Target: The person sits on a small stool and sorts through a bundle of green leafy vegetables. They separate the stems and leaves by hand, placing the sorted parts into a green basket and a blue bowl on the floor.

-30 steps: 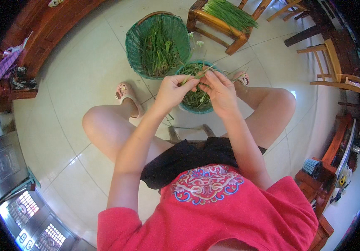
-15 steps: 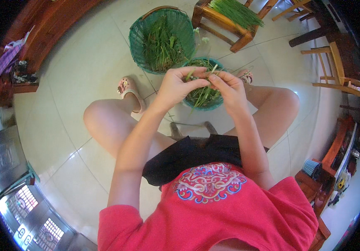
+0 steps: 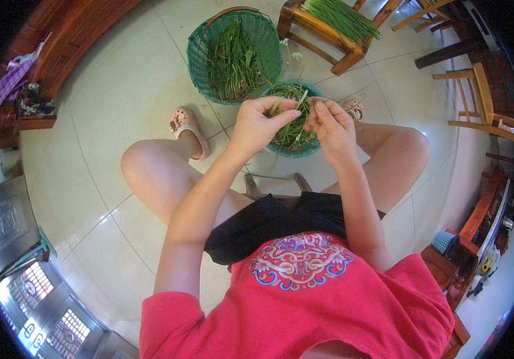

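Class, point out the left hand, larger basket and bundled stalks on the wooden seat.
Left hand (image 3: 257,126): head view, base of thumb.
Larger basket (image 3: 197,58): head view, left wall.
Bundled stalks (image 3: 342,20): head view, middle of bundle.

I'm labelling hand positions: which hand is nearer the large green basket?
Left. In the picture, the left hand is below the large green basket, slightly right; the right hand is farther right and below it.

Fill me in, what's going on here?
A seated person is handling greens over a small green container with loose green pieces inside. The left hand holds a green stalk; the right hand is close by, fingertips together, its grip unclear. Beyond, a larger green basket holds more stalks, and a neat green bundle lies on a wooden chair.
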{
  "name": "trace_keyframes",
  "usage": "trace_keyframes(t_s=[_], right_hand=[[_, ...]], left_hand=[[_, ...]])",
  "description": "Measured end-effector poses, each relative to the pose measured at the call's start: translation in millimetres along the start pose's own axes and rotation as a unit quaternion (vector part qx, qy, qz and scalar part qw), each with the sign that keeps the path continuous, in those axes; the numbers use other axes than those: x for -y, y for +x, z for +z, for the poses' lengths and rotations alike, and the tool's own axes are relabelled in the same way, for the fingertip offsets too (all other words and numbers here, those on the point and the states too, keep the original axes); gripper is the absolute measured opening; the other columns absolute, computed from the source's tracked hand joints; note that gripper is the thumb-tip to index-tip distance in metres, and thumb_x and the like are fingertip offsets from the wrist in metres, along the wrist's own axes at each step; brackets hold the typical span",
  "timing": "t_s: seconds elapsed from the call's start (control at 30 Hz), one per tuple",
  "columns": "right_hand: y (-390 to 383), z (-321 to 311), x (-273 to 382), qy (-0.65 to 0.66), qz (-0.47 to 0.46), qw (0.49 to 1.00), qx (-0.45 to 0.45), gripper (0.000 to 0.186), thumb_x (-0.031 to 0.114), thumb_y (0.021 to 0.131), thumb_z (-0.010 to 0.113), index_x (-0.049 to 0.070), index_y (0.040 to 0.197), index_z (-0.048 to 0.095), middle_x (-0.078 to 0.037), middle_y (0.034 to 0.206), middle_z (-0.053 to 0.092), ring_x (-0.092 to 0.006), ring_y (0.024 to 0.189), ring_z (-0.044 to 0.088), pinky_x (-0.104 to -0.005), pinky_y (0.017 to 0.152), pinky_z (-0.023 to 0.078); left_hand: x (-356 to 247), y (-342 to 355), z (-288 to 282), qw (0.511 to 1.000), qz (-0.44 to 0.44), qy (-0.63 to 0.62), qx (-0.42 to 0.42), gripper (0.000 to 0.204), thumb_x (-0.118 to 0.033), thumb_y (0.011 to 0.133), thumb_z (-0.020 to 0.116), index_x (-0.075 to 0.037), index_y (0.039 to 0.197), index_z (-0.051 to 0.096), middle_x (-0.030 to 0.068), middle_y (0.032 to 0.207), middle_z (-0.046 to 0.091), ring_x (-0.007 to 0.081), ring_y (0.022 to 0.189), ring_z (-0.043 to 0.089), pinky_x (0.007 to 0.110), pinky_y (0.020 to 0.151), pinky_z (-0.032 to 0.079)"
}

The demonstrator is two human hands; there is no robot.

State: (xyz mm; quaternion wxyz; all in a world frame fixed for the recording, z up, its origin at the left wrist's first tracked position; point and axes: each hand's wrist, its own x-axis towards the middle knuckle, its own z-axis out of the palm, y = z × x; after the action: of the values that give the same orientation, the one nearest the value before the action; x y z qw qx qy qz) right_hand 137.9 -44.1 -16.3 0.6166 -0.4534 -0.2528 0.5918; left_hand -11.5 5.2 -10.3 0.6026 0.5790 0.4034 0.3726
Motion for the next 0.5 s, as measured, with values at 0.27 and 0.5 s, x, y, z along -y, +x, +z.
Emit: trace_keyframes(t_s=[0.27, 0.5], right_hand=[[-2.8, 13.5, 5.4, -0.150, -0.007, 0.988, -0.037, 0.017, 0.015, 0.077, 0.059, 0.002, 0.088, 0.058, 0.003, 0.071, 0.054, -0.0010, 0.058, 0.041, -0.0148, 0.049, 0.032], [-5.3, 19.3, 11.3, -0.212, -0.037, 0.976, -0.034, 0.015, 0.013, 0.078, 0.056, 0.000, 0.083, 0.058, 0.003, 0.070, 0.054, -0.0027, 0.063, 0.044, -0.0172, 0.056, 0.037]], left_hand=[[-0.1, -0.3, 0.1, 0.999, -0.035, -0.014, 0.037, 0.017, -0.008, 0.071, 0.064, 0.001, 0.085, 0.061, 0.0022, 0.077, 0.061, 0.0059, 0.070, 0.053, 0.020, 0.064, 0.043], [-1.3, -0.3, -0.3, 0.997, -0.044, -0.009, 0.061, 0.013, -0.007, 0.071, 0.064, 0.000, 0.080, 0.060, 0.0001, 0.075, 0.059, 0.0041, 0.068, 0.051, 0.018, 0.062, 0.041]])
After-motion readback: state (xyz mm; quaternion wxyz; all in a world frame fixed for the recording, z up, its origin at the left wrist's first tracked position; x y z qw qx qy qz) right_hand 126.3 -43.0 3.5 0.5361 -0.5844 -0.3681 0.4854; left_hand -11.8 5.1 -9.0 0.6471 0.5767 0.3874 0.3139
